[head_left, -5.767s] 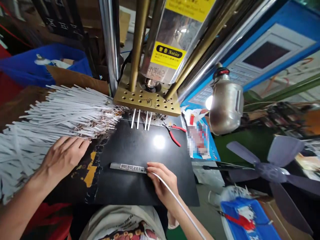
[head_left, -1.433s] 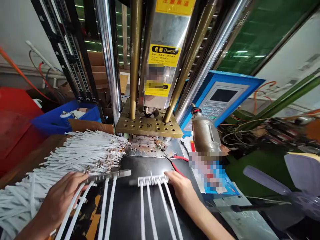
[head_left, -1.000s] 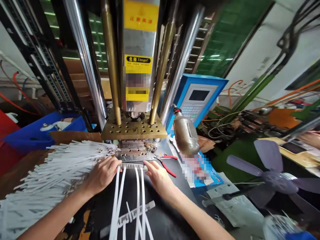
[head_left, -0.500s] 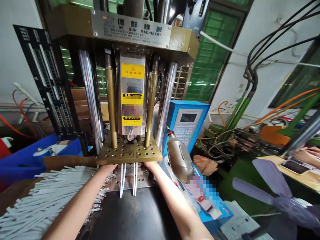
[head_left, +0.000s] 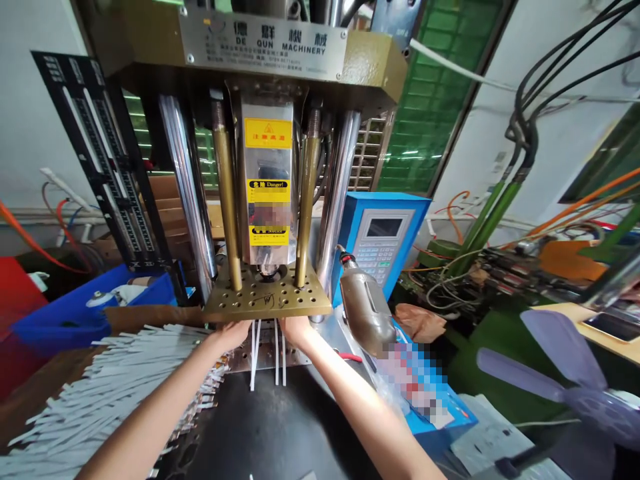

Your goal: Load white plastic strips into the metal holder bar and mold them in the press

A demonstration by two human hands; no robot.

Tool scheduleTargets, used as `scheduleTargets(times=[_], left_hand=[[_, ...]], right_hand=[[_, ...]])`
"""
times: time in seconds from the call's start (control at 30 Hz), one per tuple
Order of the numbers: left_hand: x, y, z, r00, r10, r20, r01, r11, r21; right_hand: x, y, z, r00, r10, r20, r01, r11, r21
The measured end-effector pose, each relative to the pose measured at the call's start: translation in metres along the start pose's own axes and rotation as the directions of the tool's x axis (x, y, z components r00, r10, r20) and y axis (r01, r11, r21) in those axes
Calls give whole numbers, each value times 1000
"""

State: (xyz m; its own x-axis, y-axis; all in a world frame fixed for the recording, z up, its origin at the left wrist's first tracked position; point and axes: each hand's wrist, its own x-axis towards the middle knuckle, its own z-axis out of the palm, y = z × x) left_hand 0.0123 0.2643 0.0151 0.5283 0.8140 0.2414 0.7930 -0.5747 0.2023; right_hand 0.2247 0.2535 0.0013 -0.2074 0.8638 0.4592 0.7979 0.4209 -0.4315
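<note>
Both hands reach under the drilled brass-coloured plate (head_left: 270,300) of an upright press. My left hand (head_left: 234,333) is beneath the plate's left part, its fingers hidden by the plate. On the other side, my right hand (head_left: 296,329) lies under the plate with its fingertips out of sight. Between the hands, several thin white strips (head_left: 277,353) hang forward from the press over its metal base (head_left: 243,358). Whether either hand grips anything cannot be seen.
A pile of white strips (head_left: 115,393) lies left of the black surface (head_left: 260,427). A blue bin (head_left: 60,330) stands farther left. To the right are a blue control box (head_left: 383,247), a metal air gun-like cylinder (head_left: 367,310) and a purple fan (head_left: 570,373).
Both hands have moved closer together under the plate, and more of each shows. The white strips hang slightly differently. The camera view has shifted a little.
</note>
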Motion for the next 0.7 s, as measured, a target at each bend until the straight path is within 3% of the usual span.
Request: scheduleTargets(times=[0.17, 0.23, 0.3, 0.4, 0.47, 0.57, 0.63, 0.7], left_hand=[[7, 23, -11, 998, 32, -58, -30, 999, 23], [1, 33, -16, 997, 33, -75, -31, 999, 27], [-20, 44, -19, 996, 29, -89, -26, 999, 27], [-94, 62, -22, 995, 47, -87, -46, 999, 11], [-166, 70, -24, 982, 157, -108, -152, 987, 48], [-274, 81, -33, 939, 308, -150, -284, 945, 163], [-324, 88, -38, 958, 263, -111, -245, 957, 154], [-352, 92, -36, 989, 126, -79, -116, 987, 115]], right_hand=[[6, -27, -18, 996, -8, 90, 16, 996, -93], [-9, -35, -30, 994, -11, 113, 25, 992, -126], [-42, -38, -42, 991, -21, 136, 41, 988, -148], [-128, -33, -63, 978, -82, 190, 104, 988, -110], [-197, -28, -80, 965, -168, 201, 180, 983, -44], [-285, -25, -109, 934, -213, 285, 256, 959, -122], [-320, -23, -124, 902, -279, 330, 348, 921, -175], [-338, -20, -130, 874, -352, 335, 434, 876, -212]])
